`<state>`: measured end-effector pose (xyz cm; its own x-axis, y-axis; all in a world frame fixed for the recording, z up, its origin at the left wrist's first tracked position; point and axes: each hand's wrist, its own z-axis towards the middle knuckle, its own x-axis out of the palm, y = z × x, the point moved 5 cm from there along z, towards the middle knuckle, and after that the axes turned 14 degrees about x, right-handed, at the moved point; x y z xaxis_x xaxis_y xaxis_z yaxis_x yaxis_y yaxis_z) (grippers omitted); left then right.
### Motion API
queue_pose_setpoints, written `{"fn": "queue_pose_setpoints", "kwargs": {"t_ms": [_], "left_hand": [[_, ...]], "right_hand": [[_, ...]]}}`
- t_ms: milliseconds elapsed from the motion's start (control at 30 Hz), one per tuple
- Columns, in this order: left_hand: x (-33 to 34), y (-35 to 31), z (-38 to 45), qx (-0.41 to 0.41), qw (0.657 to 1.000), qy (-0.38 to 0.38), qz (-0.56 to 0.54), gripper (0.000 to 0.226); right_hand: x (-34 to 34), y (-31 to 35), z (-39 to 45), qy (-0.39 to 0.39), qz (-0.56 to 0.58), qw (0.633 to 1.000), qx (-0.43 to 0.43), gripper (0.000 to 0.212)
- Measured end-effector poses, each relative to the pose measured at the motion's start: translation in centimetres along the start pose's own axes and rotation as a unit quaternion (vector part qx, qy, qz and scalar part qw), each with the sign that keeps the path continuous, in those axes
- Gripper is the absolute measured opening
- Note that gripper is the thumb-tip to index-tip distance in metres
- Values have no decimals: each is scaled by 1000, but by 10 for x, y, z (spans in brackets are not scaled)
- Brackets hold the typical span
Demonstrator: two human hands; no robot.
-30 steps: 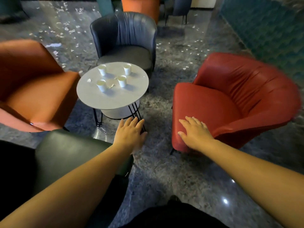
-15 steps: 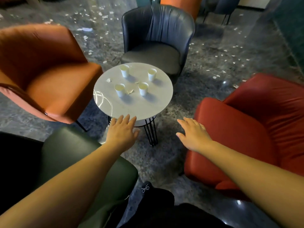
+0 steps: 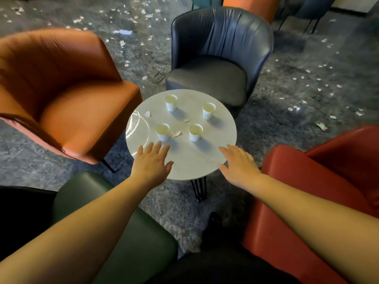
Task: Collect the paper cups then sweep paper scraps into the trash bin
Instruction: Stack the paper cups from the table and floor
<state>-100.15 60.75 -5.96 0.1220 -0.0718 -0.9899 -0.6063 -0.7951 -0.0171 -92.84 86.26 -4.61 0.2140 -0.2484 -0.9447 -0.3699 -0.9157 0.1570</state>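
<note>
Several white paper cups stand upright on a small round white table (image 3: 184,165): a near-left cup (image 3: 162,132), a near-right cup (image 3: 195,132), a far-left cup (image 3: 170,102) and a far-right cup (image 3: 208,110). A few paper scraps (image 3: 176,133) lie among them. My left hand (image 3: 152,163) hovers open over the table's near-left edge, just short of the near-left cup. My right hand (image 3: 239,163) is open over the near-right edge. Neither hand holds anything. Many more paper scraps (image 3: 125,32) litter the dark floor beyond. No trash bin is in view.
Armchairs ring the table: an orange one (image 3: 67,103) on the left, a dark blue one (image 3: 217,64) behind, a red one (image 3: 320,181) on the right, a dark green one (image 3: 114,220) at the near left. The table's black wire legs (image 3: 200,188) stand close to my feet.
The view has closed in on the table. Both open hands have moved forward from in front of the table to over its near edge.
</note>
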Motion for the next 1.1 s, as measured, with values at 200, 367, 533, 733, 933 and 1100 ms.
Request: {"fn": "queue_pose_setpoints", "kwargs": {"t_ms": [200,367,533,733,933,1100], "left_hand": [[-6,43,59,-64,997,0,-35,66],[-1,66,108,-89,995,2,-53,67],[11,73,139,-90,993,22,-75,74],[39,98,171,-84,990,77,-83,89],[83,123,203,-24,990,103,-88,91],[109,141,225,32,986,126,-103,89]], "right_hand": [[-19,23,91,4,-8,999,-50,65],[-22,39,161,22,15,996,-84,64],[-7,47,204,67,25,994,-82,66],[17,57,236,136,59,986,-75,70],[56,66,259,171,110,979,-10,86],[91,70,269,175,138,973,52,98]]}}
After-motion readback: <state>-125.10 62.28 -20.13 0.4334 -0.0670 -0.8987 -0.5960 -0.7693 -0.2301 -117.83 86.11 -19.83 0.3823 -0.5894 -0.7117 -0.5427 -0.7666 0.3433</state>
